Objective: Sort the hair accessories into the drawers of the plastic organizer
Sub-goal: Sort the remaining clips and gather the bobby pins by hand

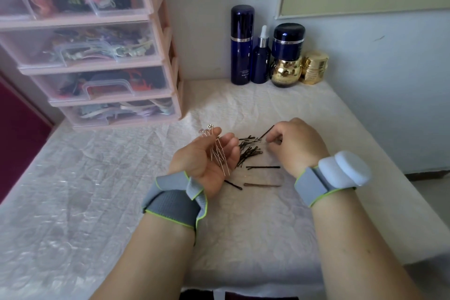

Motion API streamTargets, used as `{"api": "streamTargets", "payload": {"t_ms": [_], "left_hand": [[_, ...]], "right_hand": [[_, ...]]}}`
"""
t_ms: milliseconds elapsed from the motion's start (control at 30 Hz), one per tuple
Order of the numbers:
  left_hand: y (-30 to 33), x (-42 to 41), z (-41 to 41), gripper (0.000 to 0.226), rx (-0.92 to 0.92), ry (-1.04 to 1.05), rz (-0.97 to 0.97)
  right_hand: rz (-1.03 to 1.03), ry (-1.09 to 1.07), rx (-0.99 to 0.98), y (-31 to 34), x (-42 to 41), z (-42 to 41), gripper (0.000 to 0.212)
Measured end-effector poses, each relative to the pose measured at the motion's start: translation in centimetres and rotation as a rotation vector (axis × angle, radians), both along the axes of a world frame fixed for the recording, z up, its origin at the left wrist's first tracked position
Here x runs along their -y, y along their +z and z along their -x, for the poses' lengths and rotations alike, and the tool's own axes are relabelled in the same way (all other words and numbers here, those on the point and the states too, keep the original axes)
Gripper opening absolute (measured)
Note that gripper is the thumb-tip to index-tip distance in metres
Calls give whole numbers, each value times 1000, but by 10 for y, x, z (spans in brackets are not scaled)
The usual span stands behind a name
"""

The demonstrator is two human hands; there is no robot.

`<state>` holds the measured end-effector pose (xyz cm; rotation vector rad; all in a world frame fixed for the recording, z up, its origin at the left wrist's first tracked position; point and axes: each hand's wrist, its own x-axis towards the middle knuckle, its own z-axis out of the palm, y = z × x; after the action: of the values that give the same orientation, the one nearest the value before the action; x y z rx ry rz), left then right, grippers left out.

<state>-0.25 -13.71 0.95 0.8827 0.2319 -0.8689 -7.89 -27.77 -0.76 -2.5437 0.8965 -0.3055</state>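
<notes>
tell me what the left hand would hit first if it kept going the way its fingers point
Probably the plastic organizer. The left hand, palm up and holding silver hairpins, has its fingers aimed up and slightly left, toward the organizer's bottom right corner. Only bare tablecloth shows between, though depth is hard to judge.

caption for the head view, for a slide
Left hand holds silver pins; right hand picks from the black bobby pins.

Organizer (170, 56): pink plastic frame, translucent drawers. Bobby pins (250, 151): thin dark metal. Tablecloth (97, 178): white, wrinkled, embossed. Jars (314, 67) at 1 o'clock: glossy gold.
</notes>
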Motion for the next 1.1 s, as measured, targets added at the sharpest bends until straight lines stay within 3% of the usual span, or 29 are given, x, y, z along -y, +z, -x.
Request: {"api": "streamTargets", "payload": {"t_ms": [300, 433, 533, 733, 1000, 1100], "left_hand": [[-1, -3, -3, 15, 28, 15, 3], [1, -4, -3, 13, 38, 29, 25], [2, -5, -2, 12, 53, 25, 35], [2, -5, -1, 15, 142, 11, 42], [-1, -1, 6, 20, 430, -31, -56], [2, 0, 12, 19, 451, -128, -72]], "right_hand": [[-65, 1, 124, 9, 0, 15, 9], [-74, 74, 23, 6, -2, 13, 12], [-44, 92, 20, 6, -3, 12, 2], [-188, 53, 231, 9, -2, 17, 17], [-324, 227, 429, 23, -13, 19, 27], [-350, 271, 453, 26, -21, 16, 27]]}}
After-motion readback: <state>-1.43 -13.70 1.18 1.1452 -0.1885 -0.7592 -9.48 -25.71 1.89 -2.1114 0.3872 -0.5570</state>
